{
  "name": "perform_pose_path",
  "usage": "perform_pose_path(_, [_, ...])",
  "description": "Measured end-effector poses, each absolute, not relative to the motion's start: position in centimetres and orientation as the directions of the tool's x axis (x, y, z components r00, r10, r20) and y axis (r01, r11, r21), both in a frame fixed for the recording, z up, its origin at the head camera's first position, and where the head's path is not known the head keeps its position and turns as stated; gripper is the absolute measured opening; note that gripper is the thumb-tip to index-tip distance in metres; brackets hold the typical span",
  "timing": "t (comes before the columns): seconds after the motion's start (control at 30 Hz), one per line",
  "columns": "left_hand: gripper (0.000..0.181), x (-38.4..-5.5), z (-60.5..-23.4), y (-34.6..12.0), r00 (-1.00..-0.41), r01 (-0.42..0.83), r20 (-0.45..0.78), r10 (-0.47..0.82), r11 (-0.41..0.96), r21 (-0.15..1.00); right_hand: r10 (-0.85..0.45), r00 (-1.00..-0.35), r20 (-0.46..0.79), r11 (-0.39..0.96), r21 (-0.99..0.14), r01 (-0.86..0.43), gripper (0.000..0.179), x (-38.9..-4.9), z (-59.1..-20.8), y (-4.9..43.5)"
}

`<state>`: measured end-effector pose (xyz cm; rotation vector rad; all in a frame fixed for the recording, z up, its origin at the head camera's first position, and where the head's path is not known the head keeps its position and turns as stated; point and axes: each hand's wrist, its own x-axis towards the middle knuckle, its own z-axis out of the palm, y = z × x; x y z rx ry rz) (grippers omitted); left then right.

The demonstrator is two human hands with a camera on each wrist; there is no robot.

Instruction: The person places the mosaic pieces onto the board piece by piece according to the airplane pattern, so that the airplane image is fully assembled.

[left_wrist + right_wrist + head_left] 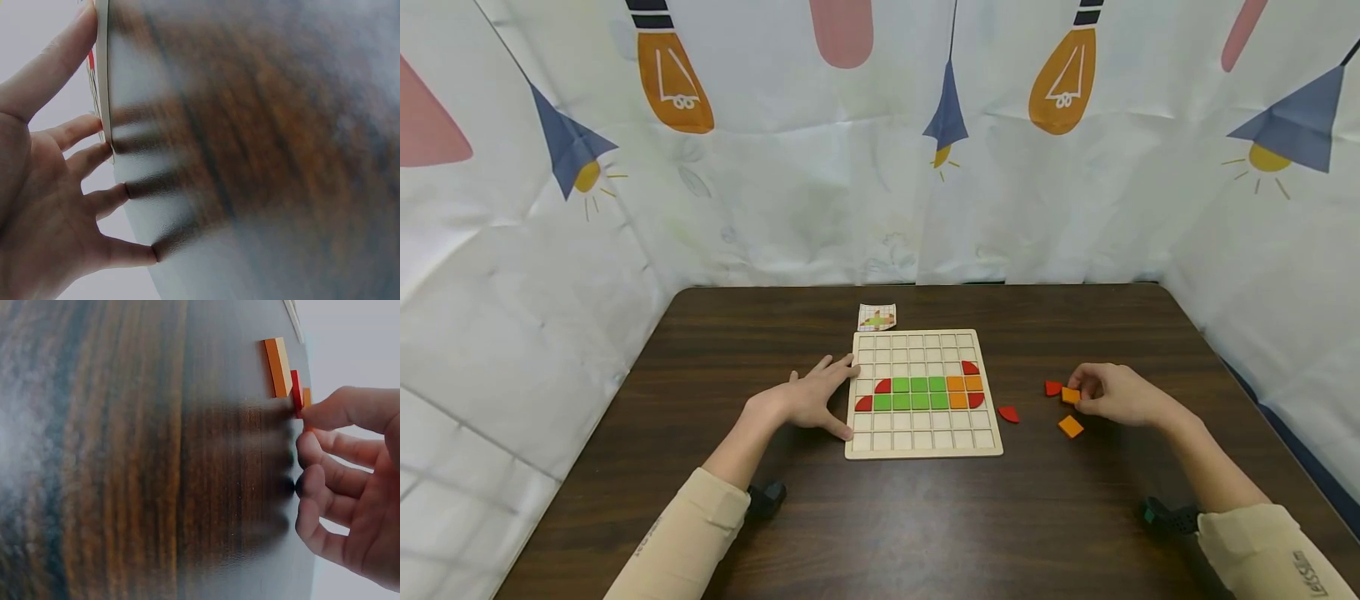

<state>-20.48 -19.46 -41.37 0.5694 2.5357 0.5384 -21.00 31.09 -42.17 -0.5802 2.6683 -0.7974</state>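
Observation:
A pale wooden grid board (921,455) lies on the table with green, orange and red tiles set in its middle rows. My left hand (811,398) spreads along the board's left edge, thumb and fingertips touching it. In the left wrist view the fingers of the left hand (59,187) are spread, some tips down on the table. To the right of the board, my right hand (1116,394) pinches an orange square tile (1071,396) between thumb and fingers. A red tile (1052,388) is just left of it, and another orange square tile (1071,427) lies nearer me.
A small pattern card (877,317) sits behind the board's far left corner. One red quarter-round tile (1008,414) lies beside the board's right edge. Dark wood tabletop (910,525) surrounds everything, with a printed curtain (880,208) behind.

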Motion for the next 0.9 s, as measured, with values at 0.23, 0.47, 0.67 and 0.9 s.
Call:
perform_pose_path(0.23, [0.107,-20.6,-41.4,-19.4,-0.796,0.300,-0.364,0.483,0.838,0.456,-0.443,-0.882,-0.163,0.754,-0.600,-0.268,0.022,-21.2,-42.3,31.4])
perform_pose_path(0.47, [0.108,-20.6,-41.4,-19.4,-0.795,0.297,-0.366,0.483,0.837,0.459,-0.467,-0.876,-0.125,0.691,-0.670,-0.273,0.024,-21.3,-41.8,31.0])
perform_pose_path(0.67, [0.109,-20.5,-41.4,-19.4,-0.797,0.297,-0.365,0.481,0.838,0.458,-0.487,-0.871,-0.063,0.637,-0.708,-0.305,0.021,-21.6,-42.0,29.7])
perform_pose_path(0.9, [0.109,-20.5,-41.5,-19.4,-0.800,0.293,-0.360,0.481,0.835,0.465,-0.500,-0.866,-0.029,0.594,-0.739,-0.318,0.022,-22.2,-42.1,27.6])
